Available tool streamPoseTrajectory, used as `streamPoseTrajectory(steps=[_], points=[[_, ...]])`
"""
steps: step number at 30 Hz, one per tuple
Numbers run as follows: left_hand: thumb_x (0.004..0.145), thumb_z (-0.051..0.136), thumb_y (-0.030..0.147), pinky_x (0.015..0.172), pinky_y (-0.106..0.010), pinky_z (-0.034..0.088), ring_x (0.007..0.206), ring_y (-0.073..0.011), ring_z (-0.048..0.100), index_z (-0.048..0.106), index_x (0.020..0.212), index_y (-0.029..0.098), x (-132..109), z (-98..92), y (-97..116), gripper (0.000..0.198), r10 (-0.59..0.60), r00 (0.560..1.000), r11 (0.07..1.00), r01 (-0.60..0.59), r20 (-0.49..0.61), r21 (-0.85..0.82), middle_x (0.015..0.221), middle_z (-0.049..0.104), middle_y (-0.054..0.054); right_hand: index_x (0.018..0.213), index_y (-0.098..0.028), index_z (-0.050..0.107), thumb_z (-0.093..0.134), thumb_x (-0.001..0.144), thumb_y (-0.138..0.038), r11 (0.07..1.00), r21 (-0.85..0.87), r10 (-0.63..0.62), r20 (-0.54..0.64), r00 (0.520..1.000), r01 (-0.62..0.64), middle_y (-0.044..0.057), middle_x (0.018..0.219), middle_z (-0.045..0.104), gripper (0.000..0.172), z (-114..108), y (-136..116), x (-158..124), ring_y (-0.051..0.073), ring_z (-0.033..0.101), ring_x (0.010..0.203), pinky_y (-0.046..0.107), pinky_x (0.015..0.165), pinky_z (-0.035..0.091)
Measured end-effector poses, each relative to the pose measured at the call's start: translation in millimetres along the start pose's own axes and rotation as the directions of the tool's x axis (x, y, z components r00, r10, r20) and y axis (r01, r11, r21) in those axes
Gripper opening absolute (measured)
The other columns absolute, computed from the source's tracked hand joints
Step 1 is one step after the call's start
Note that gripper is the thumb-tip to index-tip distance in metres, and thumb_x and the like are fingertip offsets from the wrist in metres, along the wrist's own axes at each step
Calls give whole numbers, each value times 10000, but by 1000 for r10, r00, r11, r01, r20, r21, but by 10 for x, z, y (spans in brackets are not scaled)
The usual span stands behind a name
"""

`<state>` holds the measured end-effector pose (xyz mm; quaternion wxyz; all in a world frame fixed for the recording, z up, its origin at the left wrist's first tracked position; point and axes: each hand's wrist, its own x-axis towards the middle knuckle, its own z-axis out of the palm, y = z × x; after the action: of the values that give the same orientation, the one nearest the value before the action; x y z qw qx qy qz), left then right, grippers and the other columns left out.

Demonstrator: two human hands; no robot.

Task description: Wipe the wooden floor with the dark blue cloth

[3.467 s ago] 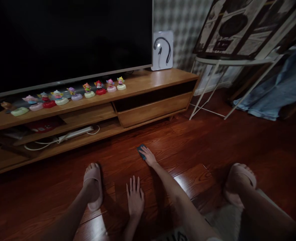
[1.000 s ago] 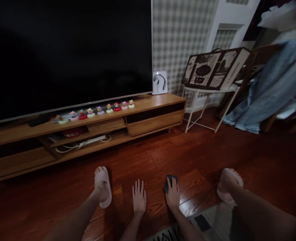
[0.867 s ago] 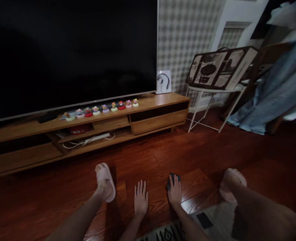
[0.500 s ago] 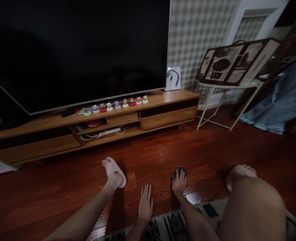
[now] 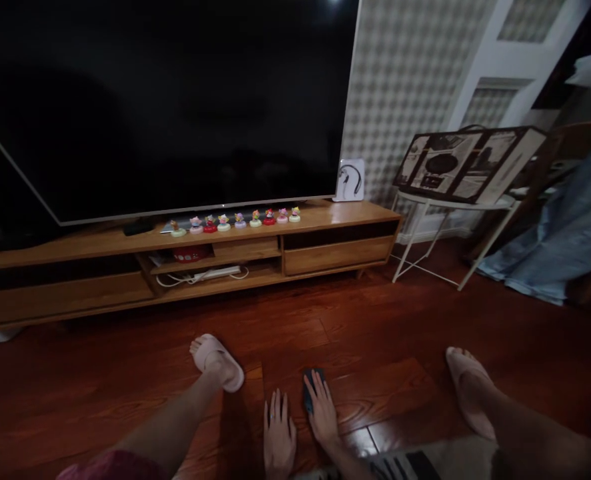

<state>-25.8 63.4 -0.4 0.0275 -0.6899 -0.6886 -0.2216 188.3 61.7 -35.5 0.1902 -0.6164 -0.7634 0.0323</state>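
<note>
My left hand [image 5: 279, 435] lies flat on the reddish wooden floor [image 5: 375, 333], its fingers stretched out and a ring on one of them. Just right of it, my right hand [image 5: 322, 412] holds a small dark blue-green cloth [image 5: 309, 393] down against the floor. Its fingers reach over the cloth and cover much of it, so only the left side and far edge show. The two hands are close together but apart.
My feet in pink slippers [image 5: 217, 363] stand wide on either side. A low wooden TV cabinet [image 5: 340, 257] with a row of small figurines [image 5: 239, 221] runs ahead under a large television [image 5: 175, 120]. A white side table [image 5: 455, 203] bears a patterned case [image 5: 468, 163]. A patterned rug [image 5: 450, 457] lies nearest me.
My right hand has slid the cloth left and nearer to me, beside my left hand. My left hand stays flat on the floor. The view has tilted up a little.
</note>
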Motion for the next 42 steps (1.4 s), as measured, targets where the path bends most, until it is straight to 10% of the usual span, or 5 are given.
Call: streamPoseTrajectory(steps=[7, 25, 31, 36, 42], points=[[880, 495, 306, 1204, -523, 378, 1462, -279, 413, 520, 1459, 242, -769, 265, 571, 584, -41, 999, 999, 40, 23, 29, 1587, 460, -74, 1547, -214, 409, 412, 708, 13, 997, -16, 75, 30, 997, -74, 42, 1630, 350, 869, -349, 456, 496, 161, 242, 1525, 409, 1271, 179], [948, 355, 214, 1261, -545, 259, 1558, -238, 204, 254, 1582, 263, -22, 182, 94, 644, -61, 993, 995, 53, 99, 79, 1671, 275, -63, 1573, -103, 320, 348, 880, -214, 902, -99, 416, -64, 907, -421, 179, 1651, 271, 702, -422, 1785, 1611, 270, 192, 1543, 507, 1225, 186], [863, 528, 368, 1250, -614, 249, 1572, -323, 120, 371, 1549, 286, 54, 319, -110, 708, -121, 976, 992, 123, 179, 2, 1689, 252, -17, 1579, 7, 214, 315, 925, -245, 832, -40, 547, -100, 831, -553, 304, 1639, 179, 709, -353, 1116, 2261, 377, 134, 1538, 633, 1194, 134], [811, 599, 385, 1222, -686, 228, 1567, -400, 57, 523, 1442, 264, 555, 210, -1000, 648, -148, 966, 989, 145, 211, 30, 1658, 333, -44, 1580, -53, 265, 400, 947, -256, 997, -1, 79, 167, 983, -80, 230, 1659, 209, 679, 11, -54, 2689, 343, 175, 1532, 571, 1228, 89], [803, 561, 287, 1192, -772, 178, 1548, -464, 44, 547, 1379, 223, 1066, -99, -1953, 580, -289, 949, 943, 260, 124, 208, 1575, 452, -85, 1543, -292, 390, 604, 904, -305, 873, 211, -486, 313, 816, 439, -20, 1673, 273, 674, 491, -1243, 2638, 107, 181, 1529, 270, 1244, 78]])
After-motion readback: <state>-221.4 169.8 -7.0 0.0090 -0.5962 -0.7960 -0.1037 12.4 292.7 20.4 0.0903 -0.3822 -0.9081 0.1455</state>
